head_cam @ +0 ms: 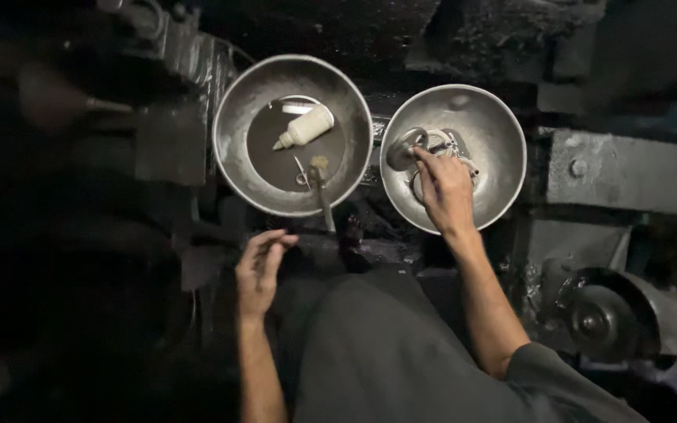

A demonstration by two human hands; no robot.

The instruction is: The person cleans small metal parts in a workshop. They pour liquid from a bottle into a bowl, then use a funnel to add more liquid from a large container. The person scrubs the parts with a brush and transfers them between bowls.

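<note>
Over the dark, grimy tabletop [385, 235], two round grey metal bowls are sitting side by side. The right hand [444, 192] is reaching into the right-hand bowl [495, 125], its fingers curling down onto a tangle of small silvery metal rings [448, 145]; whether they are actually pinching one is impossible to tell. The left hand [260, 270] is hovering loosely open and holding nothing, just below the left-hand bowl [237, 133]. That bowl is carrying a small white plastic squeeze bottle [305, 128] lying on its side, with a thin metal tool [323, 196] leaning over its near rim. A round grinding wheel [597, 321] is showing at lower right.
</note>
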